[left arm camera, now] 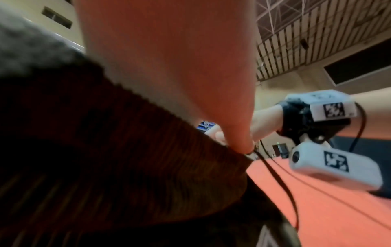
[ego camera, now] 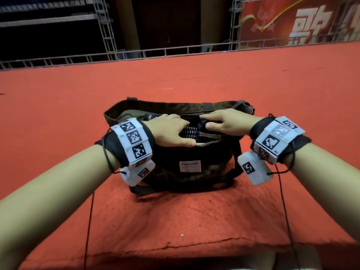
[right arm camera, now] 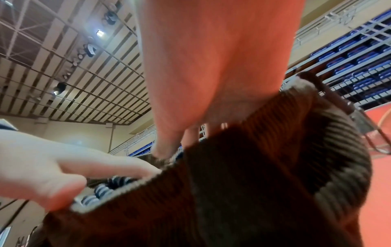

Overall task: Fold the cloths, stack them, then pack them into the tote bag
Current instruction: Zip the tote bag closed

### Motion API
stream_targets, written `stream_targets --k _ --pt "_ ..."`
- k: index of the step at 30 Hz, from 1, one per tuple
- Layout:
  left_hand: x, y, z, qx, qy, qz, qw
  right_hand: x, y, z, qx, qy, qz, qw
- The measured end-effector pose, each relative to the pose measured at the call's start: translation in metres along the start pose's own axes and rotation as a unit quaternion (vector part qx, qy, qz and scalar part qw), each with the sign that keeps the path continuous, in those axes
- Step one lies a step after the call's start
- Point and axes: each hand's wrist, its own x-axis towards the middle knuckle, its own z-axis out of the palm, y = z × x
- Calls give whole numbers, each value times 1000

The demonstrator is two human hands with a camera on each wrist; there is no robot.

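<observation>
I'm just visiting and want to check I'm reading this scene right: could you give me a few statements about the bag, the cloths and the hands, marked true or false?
1. The bag stands on a red surface. True.
2. Both hands are at the bag's opening. True: the left hand and right hand rest on its top.
3. The striped cloths lie beside the bag. False: they sit in its opening, between the hands.
4. The bag's label reads "FASHION". True.
5. The bag is white. False: it is dark brown.
6. The wrists are bare. False: each carries a white block with black-and-white markers.
</observation>
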Motion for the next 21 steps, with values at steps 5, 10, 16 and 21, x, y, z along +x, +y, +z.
stream_targets --k 5,10,16,21 --pt "7 -9 20 -3 -100 -37 994 2 8 3 -20 -7 42 999" --pt "-2 -19 24 50 -35 2 998 11 0 11 -63 -40 50 996" --pt "-13 -29 16 -85 6 33 996 8 -7 2 -8 -103 39 994" --pt "-30 -31 2 -105 6 43 994 -21 6 -19 89 -7 31 996"
